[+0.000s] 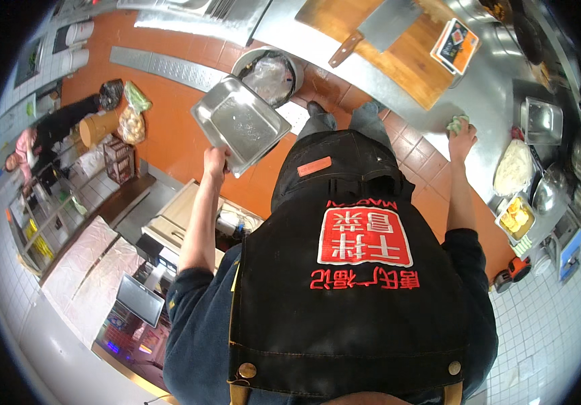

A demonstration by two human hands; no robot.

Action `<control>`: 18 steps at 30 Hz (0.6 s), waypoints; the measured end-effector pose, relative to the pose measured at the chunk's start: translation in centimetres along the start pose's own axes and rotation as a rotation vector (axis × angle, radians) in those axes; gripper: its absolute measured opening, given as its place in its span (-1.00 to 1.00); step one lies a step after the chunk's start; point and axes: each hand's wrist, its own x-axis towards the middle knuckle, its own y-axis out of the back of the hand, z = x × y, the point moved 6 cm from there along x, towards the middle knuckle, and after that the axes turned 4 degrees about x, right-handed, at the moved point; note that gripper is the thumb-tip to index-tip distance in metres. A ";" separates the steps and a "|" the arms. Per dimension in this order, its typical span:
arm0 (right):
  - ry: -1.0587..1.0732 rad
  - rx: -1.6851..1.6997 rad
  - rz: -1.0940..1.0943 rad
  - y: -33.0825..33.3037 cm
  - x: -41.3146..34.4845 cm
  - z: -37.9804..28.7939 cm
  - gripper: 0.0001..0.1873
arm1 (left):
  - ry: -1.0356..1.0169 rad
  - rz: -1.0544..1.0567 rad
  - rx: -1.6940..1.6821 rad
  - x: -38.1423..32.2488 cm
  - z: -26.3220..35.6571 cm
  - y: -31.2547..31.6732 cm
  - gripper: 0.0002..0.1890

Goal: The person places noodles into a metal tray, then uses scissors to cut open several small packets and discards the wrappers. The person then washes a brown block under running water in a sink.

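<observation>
My left hand (216,161) grips the near edge of a rectangular stainless steel pan (242,124), tilted so that its wet inside shows, beside a round bin (269,76) lined with a plastic bag. On the right, my right hand (461,137) is closed on a pale green cloth (457,124), which touches the stainless steel counter (483,167). Farther along that counter lies a wooden cutting board (417,66). A cleaver (389,23) with a wooden handle rests across the board, and an orange and black packet (455,46) sits at its right edge.
Along the counter's right side stand a clear container (542,120), a bag of pale food (514,168), a metal ladle (548,190) and a tray of yellow food (515,217). At far left a person (30,149) is near a metal rack. Filled bags (131,124) rest on the floor.
</observation>
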 end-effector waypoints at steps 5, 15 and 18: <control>-0.384 0.417 -0.138 2.4 1.5 0.0 -0.61 | -0.007 -0.102 0.313 13.3 -1.5 0.8 -0.86; -0.464 0.794 -0.298 8.5 -6.2 -14.6 -0.62 | -0.512 -0.584 1.658 26.4 -4.1 -1.9 -0.76; -0.514 0.946 -0.407 8.4 -5.8 -18.6 -0.60 | -0.096 -0.332 1.121 29.2 -7.1 -0.1 -0.76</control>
